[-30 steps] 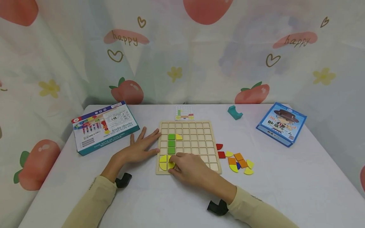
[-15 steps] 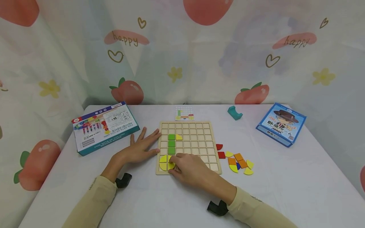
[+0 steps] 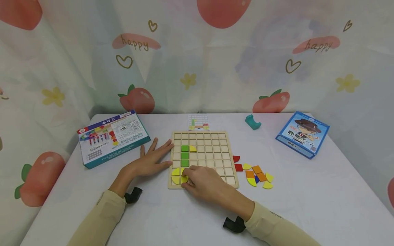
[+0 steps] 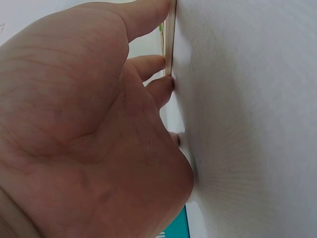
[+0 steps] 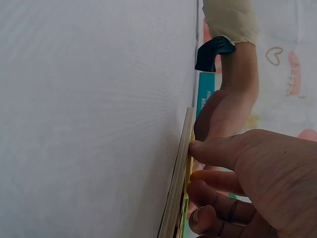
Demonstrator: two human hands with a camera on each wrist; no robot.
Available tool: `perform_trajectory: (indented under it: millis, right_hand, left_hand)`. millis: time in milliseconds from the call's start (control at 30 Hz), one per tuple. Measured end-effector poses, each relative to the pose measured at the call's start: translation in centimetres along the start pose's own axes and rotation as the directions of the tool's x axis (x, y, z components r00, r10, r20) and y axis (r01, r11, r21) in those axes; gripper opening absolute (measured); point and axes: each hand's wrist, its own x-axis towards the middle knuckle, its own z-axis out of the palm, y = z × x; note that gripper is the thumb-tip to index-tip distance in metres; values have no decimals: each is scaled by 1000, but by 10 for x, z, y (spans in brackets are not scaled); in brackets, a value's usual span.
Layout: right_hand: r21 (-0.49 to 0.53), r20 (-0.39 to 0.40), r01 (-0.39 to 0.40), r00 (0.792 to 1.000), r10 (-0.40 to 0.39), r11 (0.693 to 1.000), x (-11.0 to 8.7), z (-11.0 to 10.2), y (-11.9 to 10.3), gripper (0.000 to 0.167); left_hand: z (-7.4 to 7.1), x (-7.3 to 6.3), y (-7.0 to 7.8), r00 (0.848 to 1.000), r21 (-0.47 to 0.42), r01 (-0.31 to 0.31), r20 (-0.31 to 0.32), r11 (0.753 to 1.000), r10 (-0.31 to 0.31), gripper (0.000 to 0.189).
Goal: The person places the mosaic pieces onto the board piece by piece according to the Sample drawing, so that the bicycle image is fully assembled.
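Zero displacement of either hand over the last second. Right hand (image 3: pixel 204 182) pinches a yellow piece (image 3: pixel 184 180) at the board's (image 3: pixel 209 140) near left corner; left hand (image 3: pixel 150 160), fingers spread, touches the left edge. Judgement: piece being seated; loose pieces (image 3: pixel 261 177) at right await.

Left arm (image 3: pixel 100 215) angles in from lower left, sleeved to just short of the bare wrist (image 3: pixel 120 182). Left hand (image 3: pixel 147 161): back up, fingers (image 3: pixel 153 145) extended and spread, thumb (image 3: pixel 163 165) well apart. Right arm (image 3: pixel 274 222) slants in from lower right, likewise sleeved. Right hand (image 3: pixel 206 184): thumb (image 5: pixel 210 151) and forefinger (image 5: pixel 218 179) tips near each other, remaining fingers (image 5: pixel 205 218) curled alongside. Hands apart.
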Motion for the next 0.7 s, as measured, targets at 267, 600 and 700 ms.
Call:
perform_trajectory:
  millis: [267,600,700]
  right_hand:
    - [-14,-13,3,1000,-3,1000,-1,0,1,30]
    - [22,-31,-45,998,45,999,-13,-7,9,24]
    - [28,-38,-59,997,61,998,-17,-10,13,25]
  left_hand:
    - [0,1,-2,1000,0,3,0,1000,-3,76]
    - [0,1,-1,1000,-9,8,7,1000,-8,75]
    - [1,1,-1,1000,-6,11,6,1000,-11,75]
